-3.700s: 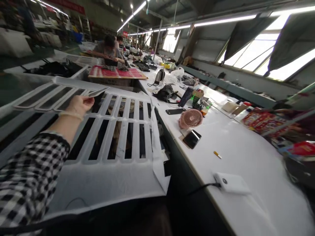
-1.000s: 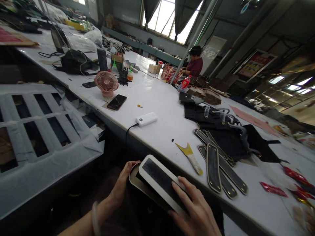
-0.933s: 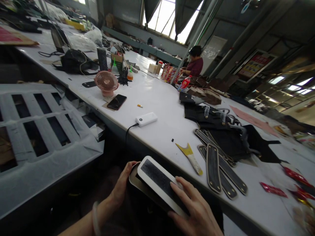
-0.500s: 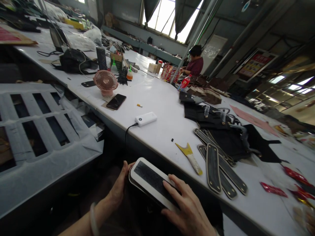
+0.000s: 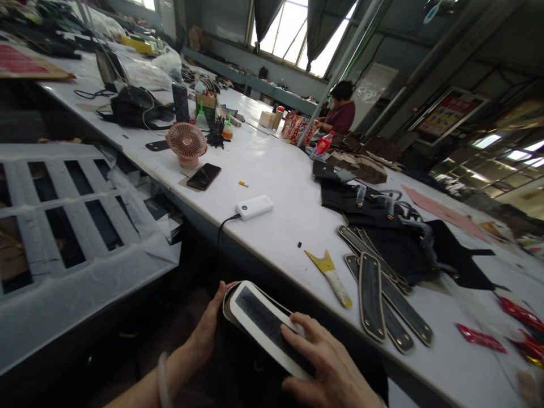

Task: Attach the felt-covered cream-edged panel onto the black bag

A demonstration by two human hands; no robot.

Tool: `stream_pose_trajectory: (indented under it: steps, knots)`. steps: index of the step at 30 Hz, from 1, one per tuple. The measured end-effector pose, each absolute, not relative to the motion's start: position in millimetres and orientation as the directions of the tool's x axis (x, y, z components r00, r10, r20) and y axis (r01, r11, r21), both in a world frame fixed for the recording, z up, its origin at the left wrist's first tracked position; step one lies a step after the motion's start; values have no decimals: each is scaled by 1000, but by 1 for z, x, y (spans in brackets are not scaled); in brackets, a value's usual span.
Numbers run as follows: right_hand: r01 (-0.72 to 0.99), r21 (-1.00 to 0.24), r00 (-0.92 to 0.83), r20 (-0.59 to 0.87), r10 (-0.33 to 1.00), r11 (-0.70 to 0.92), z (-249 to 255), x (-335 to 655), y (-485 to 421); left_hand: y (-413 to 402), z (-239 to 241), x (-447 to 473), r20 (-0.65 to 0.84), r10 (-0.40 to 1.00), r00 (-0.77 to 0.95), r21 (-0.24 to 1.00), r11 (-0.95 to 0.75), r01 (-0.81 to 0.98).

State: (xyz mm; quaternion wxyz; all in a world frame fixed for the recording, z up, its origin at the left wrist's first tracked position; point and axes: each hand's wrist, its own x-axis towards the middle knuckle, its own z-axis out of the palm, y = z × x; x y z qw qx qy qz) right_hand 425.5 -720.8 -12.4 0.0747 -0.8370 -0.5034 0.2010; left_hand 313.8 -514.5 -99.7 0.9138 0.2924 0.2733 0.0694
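Low in front of me, below the table edge, both hands hold a stack of flat oblong strap pieces (image 5: pixel 261 323); the top one is black with a white rim. My left hand (image 5: pixel 208 331) grips the stack's near-left end from behind, fingers curled round it. My right hand (image 5: pixel 327 368) lies over the right end, fingers pressed on the top piece. On the white table (image 5: pixel 297 192) just beyond lie more dark, gold-edged strap pieces (image 5: pixel 372 297) and a yellow-handled scraper (image 5: pixel 331 275).
A white power bank (image 5: pixel 255 207) with a cable, a black phone (image 5: pixel 204 176), a pink fan (image 5: pixel 186 143) and a heap of black bag parts (image 5: pixel 395 232) sit on the table. A white slotted rack (image 5: pixel 63 209) stands at left. Another person (image 5: pixel 338 113) works at the far end.
I have turned from the slotted rack, where my left hand was picking a piece, to the table. In the last second the stack has dropped slightly lower and nearer, my right hand sliding along it.
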Motion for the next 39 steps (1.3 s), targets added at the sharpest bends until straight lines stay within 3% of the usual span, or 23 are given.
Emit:
stream_pose_trajectory:
  steps: [5, 13, 19, 30, 35, 39]
  knots:
    - [808, -279, 412, -361, 836, -519, -16, 428, -722, -512, -108, 315, -445, 269, 854, 546, 838, 20]
    - [821, -229, 525, -56, 849, -523, -37, 419, -722, -514, -111, 313, -406, 300, 863, 606, 796, 9]
    - [853, -205, 494, 18, 869, -480, -36, 408, -693, -514, -111, 314, -413, 296, 861, 577, 816, -4]
    - [947, -42, 321, 170, 932, -318, -55, 411, -700, -516, -111, 315, -423, 346, 837, 574, 817, -47]
    - [948, 22, 306, 214, 928, -318, -66, 407, -701, -517, -108, 317, -457, 337, 823, 562, 826, -26]
    - [914, 30, 382, 281, 880, -405, -67, 406, -690, -517, -108, 319, -450, 345, 824, 569, 822, -34]
